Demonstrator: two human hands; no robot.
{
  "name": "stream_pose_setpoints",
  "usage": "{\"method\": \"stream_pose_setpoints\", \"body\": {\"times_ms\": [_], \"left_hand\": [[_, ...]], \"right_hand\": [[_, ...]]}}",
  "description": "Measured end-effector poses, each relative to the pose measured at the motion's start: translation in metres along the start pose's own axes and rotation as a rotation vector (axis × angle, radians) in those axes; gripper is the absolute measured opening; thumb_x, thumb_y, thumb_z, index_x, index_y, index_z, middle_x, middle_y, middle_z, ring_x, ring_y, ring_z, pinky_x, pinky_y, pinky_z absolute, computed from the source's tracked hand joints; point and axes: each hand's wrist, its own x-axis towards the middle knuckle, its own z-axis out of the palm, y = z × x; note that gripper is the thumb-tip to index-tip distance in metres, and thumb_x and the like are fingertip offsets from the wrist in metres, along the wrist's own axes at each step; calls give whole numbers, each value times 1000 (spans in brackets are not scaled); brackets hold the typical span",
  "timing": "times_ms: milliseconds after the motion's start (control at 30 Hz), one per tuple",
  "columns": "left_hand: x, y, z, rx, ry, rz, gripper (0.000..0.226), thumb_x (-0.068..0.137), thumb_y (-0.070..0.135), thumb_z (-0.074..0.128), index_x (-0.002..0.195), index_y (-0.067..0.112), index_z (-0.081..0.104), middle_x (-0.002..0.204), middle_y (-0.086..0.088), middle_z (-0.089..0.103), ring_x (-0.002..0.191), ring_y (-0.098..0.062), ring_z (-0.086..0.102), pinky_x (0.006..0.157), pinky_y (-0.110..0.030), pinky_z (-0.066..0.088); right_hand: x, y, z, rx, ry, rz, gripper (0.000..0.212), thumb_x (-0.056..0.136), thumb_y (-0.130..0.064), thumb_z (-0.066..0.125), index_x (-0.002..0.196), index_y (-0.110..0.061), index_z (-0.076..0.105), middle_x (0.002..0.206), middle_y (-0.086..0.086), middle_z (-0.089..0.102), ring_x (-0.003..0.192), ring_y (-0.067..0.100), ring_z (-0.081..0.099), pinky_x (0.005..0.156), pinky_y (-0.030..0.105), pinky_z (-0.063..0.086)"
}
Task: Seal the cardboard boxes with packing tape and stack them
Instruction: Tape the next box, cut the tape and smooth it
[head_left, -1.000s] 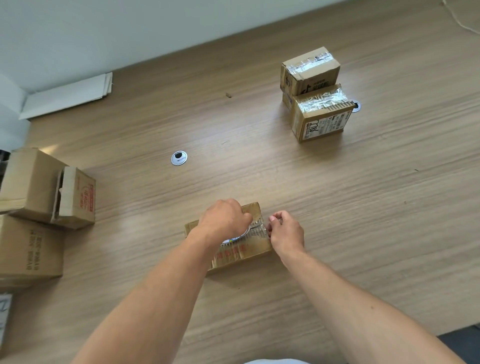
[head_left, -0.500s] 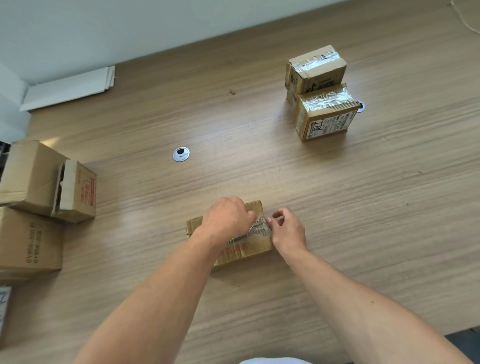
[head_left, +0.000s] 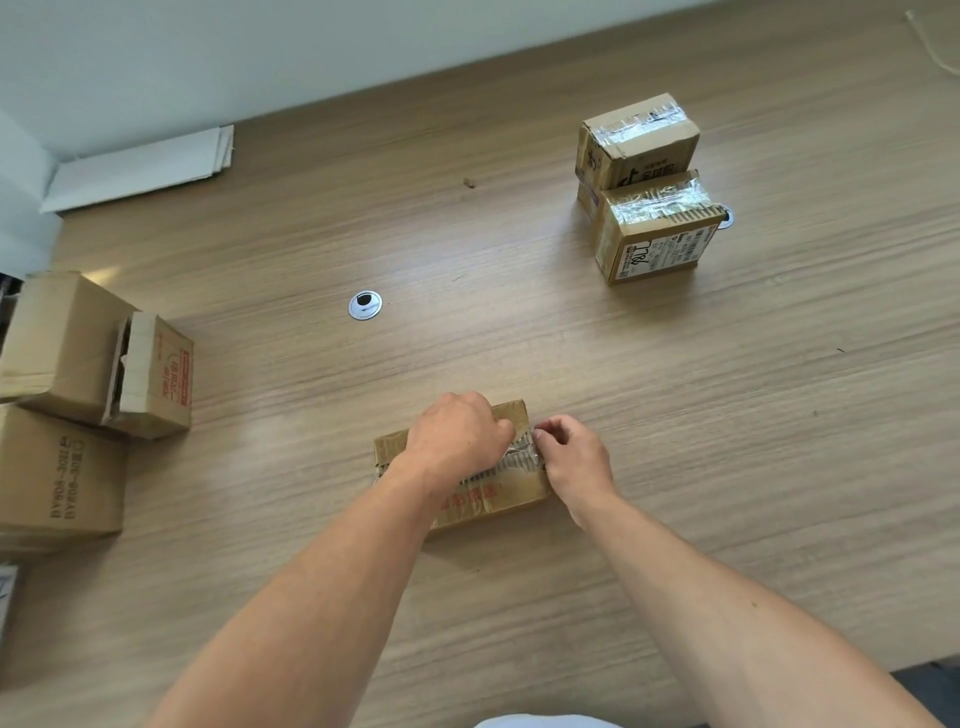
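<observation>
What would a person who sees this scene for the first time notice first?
First, the two bare arms in the middle: the left hand lies curled on a small cardboard box on the wooden table, and the right hand pinches the clear packing tape at the box's right end. Next come the shiny taped boxes at the far right and the unsealed boxes piled at the left edge.

- Flat brown box (head_left: 488, 499): near side of the desk grommet (head_left: 365, 305), red print, clear tape (head_left: 519, 457) across its top.
- Two taped boxes, far right of the grommet, touching: white-labelled front box (head_left: 654, 234), rear box (head_left: 639, 140).
- Two untaped boxes, left of the grommet: open-flapped box (head_left: 78, 353) atop another (head_left: 57, 478).
</observation>
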Motion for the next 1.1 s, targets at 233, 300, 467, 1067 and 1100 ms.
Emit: {"method": "stream_pose_setpoints", "body": {"times_ms": [233, 300, 467, 1067, 1100], "left_hand": [[-5, -1, -1, -40, 14, 3, 33, 90, 37, 51, 66, 16, 46, 72, -6, 53, 78, -30, 54, 68, -34, 41], [-7, -3, -1, -86, 22, 7, 33, 92, 39, 51, 68, 17, 47, 78, -7, 56, 81, -31, 54, 69, -34, 41], [-14, -15, -3, -205, 57, 26, 42, 94, 58, 51, 85, 18, 58, 83, -3, 64, 84, -27, 60, 66, -36, 43], [-20, -74, -11, -486, -108, 201, 41, 96, 41, 61, 62, 18, 56, 48, 14, 45, 48, -6, 37, 53, -27, 32], [-20, -77, -10, -482, -110, 199, 42, 95, 44, 61, 63, 17, 56, 49, 14, 46, 48, -6, 38, 54, -27, 33]], "right_hand": [[-4, -20, 2, -42, -49, -200, 31, 106, -29, 47, 131, -25, 64, 121, -7, 60, 114, 11, 55, 103, 30, 42], [-6, -22, 8, -27, -119, -307, 38, 107, -25, 45, 144, -25, 54, 132, -15, 47, 126, 2, 43, 112, 22, 31], [-2, -14, 28, -5, -149, -317, 35, 107, -18, 45, 140, -21, 58, 141, -7, 54, 134, 10, 46, 111, 23, 34], [5, -10, 36, -114, -3, -422, 20, 104, -16, 52, 115, -12, 68, 108, 2, 67, 100, 16, 57, 86, 25, 39], [4, -10, 36, -116, -3, -424, 20, 104, -17, 52, 115, -12, 68, 108, 1, 67, 99, 16, 57, 86, 26, 40]]}}
